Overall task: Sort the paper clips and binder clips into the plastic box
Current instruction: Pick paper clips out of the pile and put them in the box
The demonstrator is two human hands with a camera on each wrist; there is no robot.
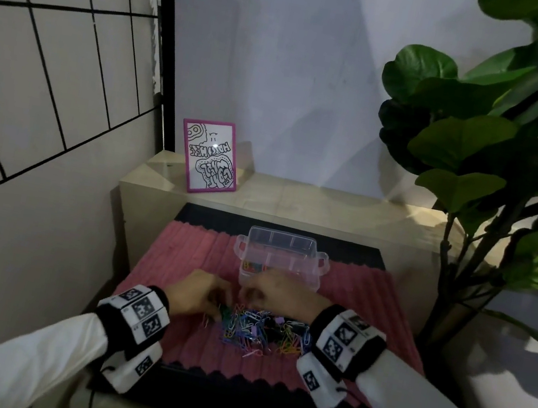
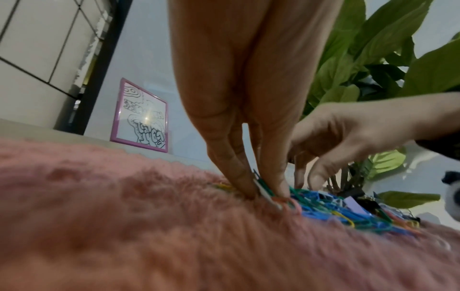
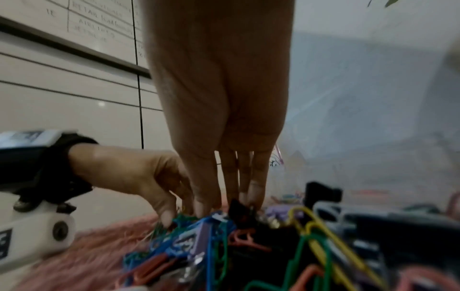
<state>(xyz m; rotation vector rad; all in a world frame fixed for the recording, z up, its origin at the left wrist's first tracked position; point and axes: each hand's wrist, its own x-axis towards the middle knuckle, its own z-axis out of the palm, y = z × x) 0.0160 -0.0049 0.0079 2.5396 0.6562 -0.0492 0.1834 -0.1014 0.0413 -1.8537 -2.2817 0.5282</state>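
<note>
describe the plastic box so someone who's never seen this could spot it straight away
Start at the pink fuzzy mat on the low surface. At its far end, just beyond the pile of coloured clips, stands the plastic box. It is the only see-through thing there, lidless, with a looped latch at each side and some clips already inside.

Clear glossy plastic box [image 1: 281,260], fuzzy pink cloth mat [image 1: 178,260], smooth coloured-coated paper clips [image 1: 249,329].

A heap of coloured paper clips [image 1: 256,331] and binder clips [image 1: 278,320] lies mid-mat, just before the clear plastic box [image 1: 281,260] near the mat's far edge.
</note>
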